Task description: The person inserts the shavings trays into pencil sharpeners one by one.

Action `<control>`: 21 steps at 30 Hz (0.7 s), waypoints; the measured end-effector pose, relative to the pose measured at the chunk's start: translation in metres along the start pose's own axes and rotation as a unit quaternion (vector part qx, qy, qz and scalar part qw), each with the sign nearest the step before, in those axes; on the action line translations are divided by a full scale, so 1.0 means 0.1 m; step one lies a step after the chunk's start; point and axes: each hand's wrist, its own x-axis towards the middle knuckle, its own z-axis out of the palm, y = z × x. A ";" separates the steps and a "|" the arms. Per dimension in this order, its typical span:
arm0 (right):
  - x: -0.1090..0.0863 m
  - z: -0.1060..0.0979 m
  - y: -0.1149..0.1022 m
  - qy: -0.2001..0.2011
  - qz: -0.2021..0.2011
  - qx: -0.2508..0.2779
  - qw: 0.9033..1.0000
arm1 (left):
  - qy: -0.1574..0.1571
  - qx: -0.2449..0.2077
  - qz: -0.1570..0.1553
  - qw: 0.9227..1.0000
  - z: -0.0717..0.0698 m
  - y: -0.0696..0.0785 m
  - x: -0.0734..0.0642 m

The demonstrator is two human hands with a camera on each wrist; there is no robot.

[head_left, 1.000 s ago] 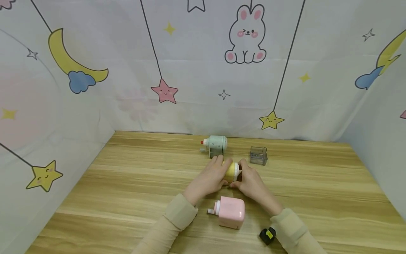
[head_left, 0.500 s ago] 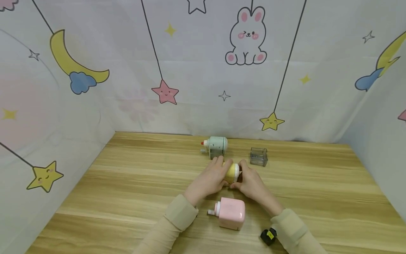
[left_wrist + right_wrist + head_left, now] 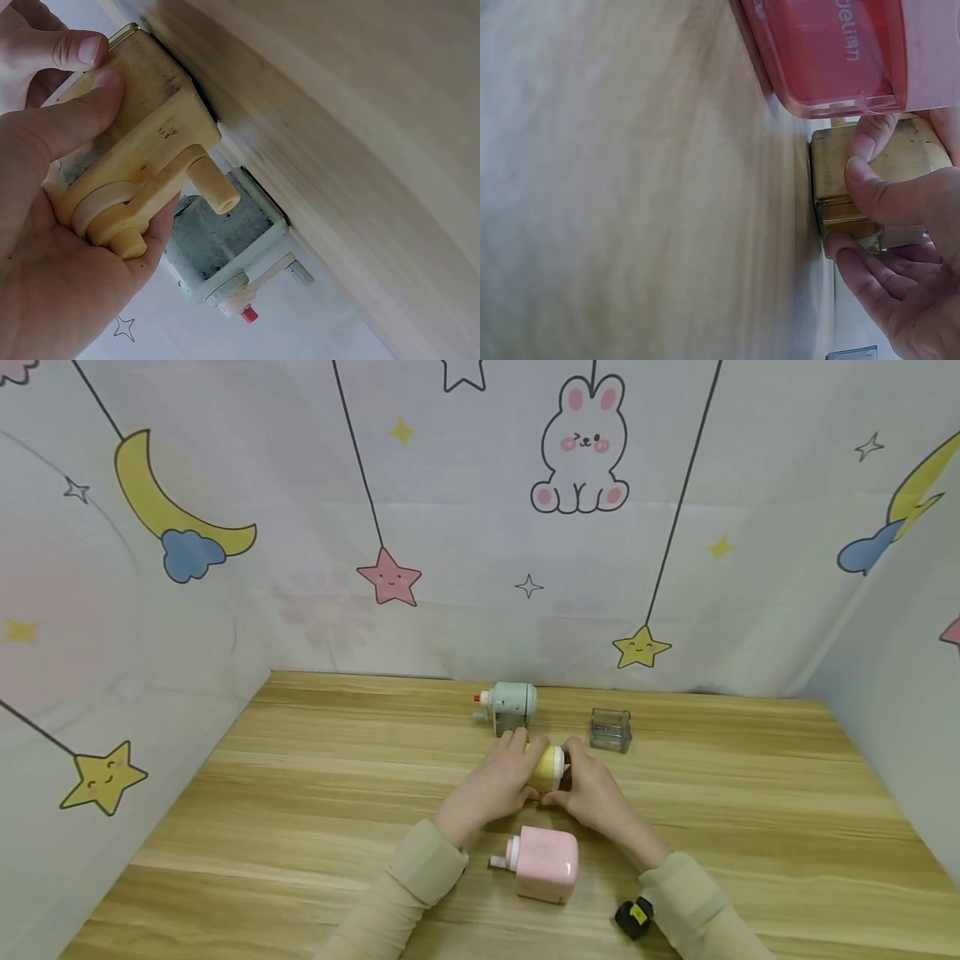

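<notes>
The left hand's fingers (image 3: 71,120) were curled round the crank end of a small yellow plastic pencil sharpener (image 3: 550,763), thumb pressed along its top and the palm cupping the white-collared handle, as the left wrist view showed. The left hand (image 3: 497,783) gripped it from the left side. From the other side, the right hand's fingers (image 3: 874,191) pinched the sharpener's clear drawer end, thumb on the upper face and the other fingers curled beneath; the right hand (image 3: 592,792) met the left over the yellow body. The sharpener sat low between both hands, at or just above the wooden counter (image 3: 300,793); whether it touched the counter could not be told.

Just behind the left hand stood a pale green pencil sharpener (image 3: 512,705) with a white crank and a red tip pointing left. To its right, well apart from it and near the right hand, stood a small clear grey plastic drawer box (image 3: 611,729). In front of the hands, between the two beige sleeves (image 3: 420,872), lay a pink boxy pencil sharpener (image 3: 546,863), its white crank end facing left. A small black and yellow object (image 3: 634,917) lay beside the right sleeve, too small to identify. White cloth walls (image 3: 465,527) printed with stars, moons and a rabbit enclosed the counter.
</notes>
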 end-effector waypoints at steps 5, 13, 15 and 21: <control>0.00 0.01 0.01 -0.001 0.000 0.006 1.000 | -0.001 -0.003 0.000 1.000 -0.01 0.01 0.00; 0.00 0.03 0.02 0.005 0.004 0.018 1.000 | 0.001 -0.006 0.000 1.000 0.03 -0.01 0.00; 0.00 0.03 0.02 0.004 0.007 0.021 1.000 | 0.004 -0.006 0.002 1.000 0.03 -0.01 0.00; 0.01 0.03 0.01 0.002 0.012 0.018 1.000 | 0.006 -0.009 0.003 1.000 0.03 -0.02 0.01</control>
